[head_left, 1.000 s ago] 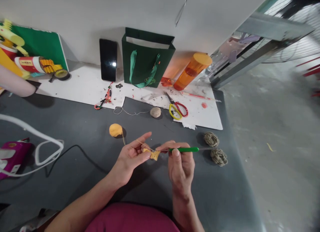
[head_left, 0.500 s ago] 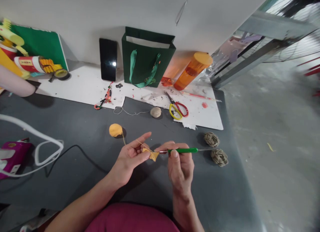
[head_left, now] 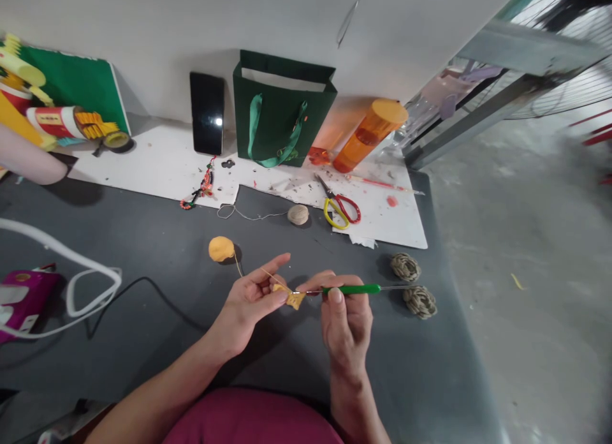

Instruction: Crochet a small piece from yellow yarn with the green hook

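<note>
Hook (head_left: 361, 289): you are holding its handle slightly farther right than half a second ago, while both hands are otherwise staying nearly in place.
Left hand (head_left: 243, 310): you are pinching the yellow piece (head_left: 295, 300) between thumb and fingers, with the index finger stretching forward.
Right hand (head_left: 348, 326): you are gripping the hook's green handle between thumb and bent fingers.
Yellow piece: it is lying just left of your right hand, at the left thumb's tip, so the left hand is the nearer one.
Hook axis: its length is running almost straight left to right, its working end pointing left and meeting the piece; your fingers are making the exact stitch too small to tell.
Thread (head_left: 237, 265): it is running from the yellow ball (head_left: 220, 249), beyond your left hand, to that hand, and from the index finger to the piece.
Table (head_left: 162, 246): two grey bundles (head_left: 405, 266) (head_left: 419, 302) are resting right of your right hand; a beige ball (head_left: 298, 215) and scissors (head_left: 336, 199) are lying beyond both hands.
</note>
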A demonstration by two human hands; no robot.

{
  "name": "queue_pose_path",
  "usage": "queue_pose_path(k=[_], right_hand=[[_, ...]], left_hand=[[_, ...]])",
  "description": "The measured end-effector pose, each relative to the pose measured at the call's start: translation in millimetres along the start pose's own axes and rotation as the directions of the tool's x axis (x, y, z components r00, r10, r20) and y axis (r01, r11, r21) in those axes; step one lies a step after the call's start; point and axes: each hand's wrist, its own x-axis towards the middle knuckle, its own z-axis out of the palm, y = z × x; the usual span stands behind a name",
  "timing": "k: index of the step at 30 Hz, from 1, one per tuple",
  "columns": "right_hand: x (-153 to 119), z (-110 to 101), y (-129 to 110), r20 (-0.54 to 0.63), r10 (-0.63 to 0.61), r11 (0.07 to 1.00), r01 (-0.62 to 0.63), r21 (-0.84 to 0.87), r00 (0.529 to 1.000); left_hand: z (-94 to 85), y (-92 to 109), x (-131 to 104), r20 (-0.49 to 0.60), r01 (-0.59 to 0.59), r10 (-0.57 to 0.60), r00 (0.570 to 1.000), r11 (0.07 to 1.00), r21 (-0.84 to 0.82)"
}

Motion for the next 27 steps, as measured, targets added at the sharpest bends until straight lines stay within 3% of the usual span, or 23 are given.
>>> queue_pose_path(k=[27], right_hand=[[2.7,1.2,-6.8,0.020,-0.062,0.983,0.064,-0.172,0.998]], left_hand=[[-0.1,-1.4,1.1,-0.012,0.020,-0.020,1.000,1.000,-0.010]])
